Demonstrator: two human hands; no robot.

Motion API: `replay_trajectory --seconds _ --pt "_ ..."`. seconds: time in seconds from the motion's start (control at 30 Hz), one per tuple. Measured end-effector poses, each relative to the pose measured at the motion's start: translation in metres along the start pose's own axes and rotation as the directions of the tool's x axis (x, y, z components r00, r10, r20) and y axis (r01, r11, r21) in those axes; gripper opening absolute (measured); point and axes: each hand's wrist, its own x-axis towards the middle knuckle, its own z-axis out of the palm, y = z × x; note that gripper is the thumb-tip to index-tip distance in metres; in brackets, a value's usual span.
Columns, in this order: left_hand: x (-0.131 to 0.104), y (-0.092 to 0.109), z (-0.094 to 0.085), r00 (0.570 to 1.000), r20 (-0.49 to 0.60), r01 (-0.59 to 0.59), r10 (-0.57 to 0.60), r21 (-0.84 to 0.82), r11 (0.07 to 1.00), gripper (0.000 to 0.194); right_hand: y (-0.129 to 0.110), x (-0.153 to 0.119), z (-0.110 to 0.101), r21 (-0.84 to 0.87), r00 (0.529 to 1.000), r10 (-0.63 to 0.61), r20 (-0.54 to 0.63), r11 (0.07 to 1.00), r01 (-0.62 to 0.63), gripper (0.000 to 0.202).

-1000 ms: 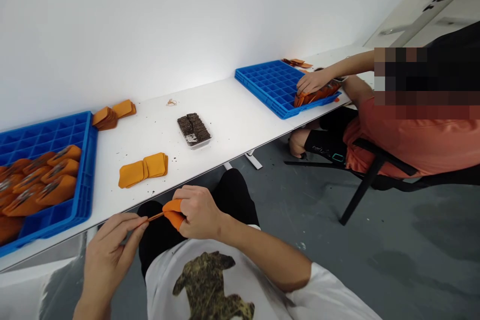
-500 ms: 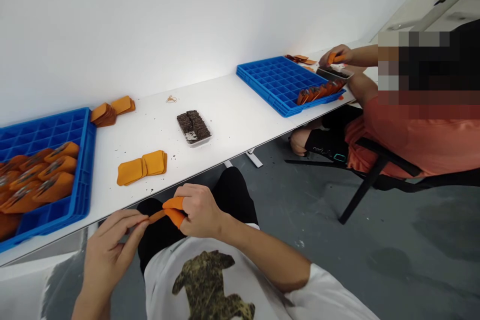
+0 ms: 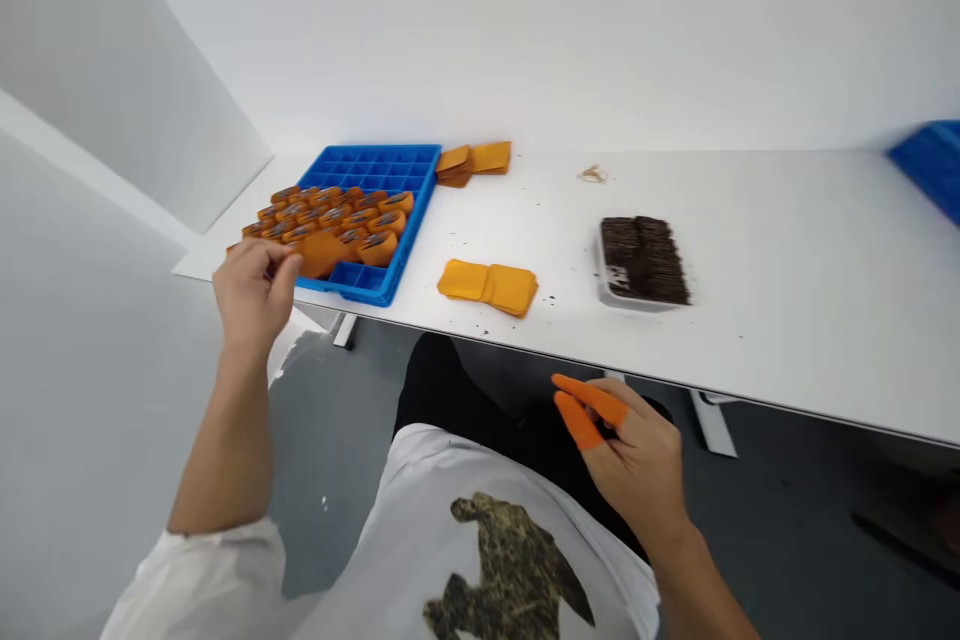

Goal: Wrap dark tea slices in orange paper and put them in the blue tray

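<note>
At the left end of a white worktop (image 3: pixel 795 270), a person's left hand (image 3: pixel 251 290) pinches an orange piece (image 3: pixel 320 255) over the front edge of a blue divided tray (image 3: pixel 390 285) partly filled with orange pouches (image 3: pixel 377 248). The right hand (image 3: pixel 637 450), with orange covers (image 3: pixel 579 422) on thumb and forefinger, hangs empty and parted below the worktop's front edge. Near that edge lie yellow-orange pieces (image 3: pixel 511 289) and, further right, a clear tub (image 3: pixel 637 303) of dark strips (image 3: pixel 664 255).

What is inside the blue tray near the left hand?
Folded orange pieces fill much of the tray. The left hand and the orange piece touching it cover part of the near side; what lies there cannot be seen.
</note>
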Motion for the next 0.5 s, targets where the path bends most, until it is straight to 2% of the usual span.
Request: replay_trajectory --seconds 0.07,0.13,0.27,0.5 --pt "0.016 -0.027 -0.014 0.996 -0.043 0.087 -0.083 0.100 0.991 0.014 0.001 -0.003 0.001 -0.020 1.000 -0.003 0.025 1.000 0.004 0.011" --pt "0.025 -0.044 -0.022 0.990 -0.033 0.143 -0.140 0.138 0.980 0.013 0.001 -0.006 0.002 -0.049 0.999 -0.008 0.051 0.999 0.011 0.012" --pt "0.027 -0.062 -0.026 0.980 0.063 0.178 -0.190 0.163 0.971 0.012 0.001 -0.006 0.004 -0.112 0.997 -0.025 0.072 0.993 0.033 0.012" --pt "0.019 -0.086 -0.028 0.965 -0.036 0.264 -0.262 0.192 0.945 0.013 0.004 -0.008 0.006 -0.176 0.991 -0.031 0.129 0.983 0.054 0.015"
